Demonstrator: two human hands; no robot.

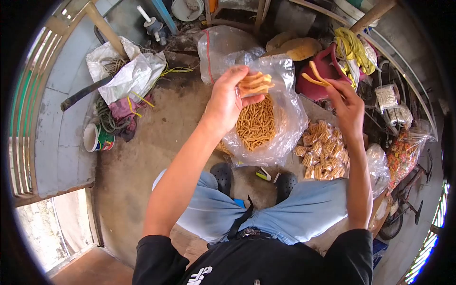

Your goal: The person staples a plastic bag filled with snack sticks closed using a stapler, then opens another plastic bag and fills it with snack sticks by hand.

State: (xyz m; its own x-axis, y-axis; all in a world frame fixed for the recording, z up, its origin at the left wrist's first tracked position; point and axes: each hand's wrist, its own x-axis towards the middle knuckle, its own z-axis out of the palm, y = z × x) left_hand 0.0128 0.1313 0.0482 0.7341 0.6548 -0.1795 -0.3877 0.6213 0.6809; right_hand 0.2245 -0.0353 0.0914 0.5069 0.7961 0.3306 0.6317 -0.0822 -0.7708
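Observation:
My left hand [224, 100] is closed around a bunch of snack sticks [256, 84]; whether a small clear bag wraps them is hard to make out. A few long golden snack sticks [314, 76] stick out from the pinched fingers of my right hand [349, 100], raised on the right. Below and between the hands lies a large clear plastic bag [289, 121], its mouth spread, with a heap of loose brown snack sticks [256, 124] inside. Small packed bundles of sticks [324, 149] are piled on the floor under my right hand.
A green and white stapler [263, 174] lies between my dark clogs [222, 178]. At the right stand a maroon tub [319, 71] with yellow cloth and a bag of colourful snacks [403, 154]. A white sack [130, 71] and a small bucket [95, 137] are at the left.

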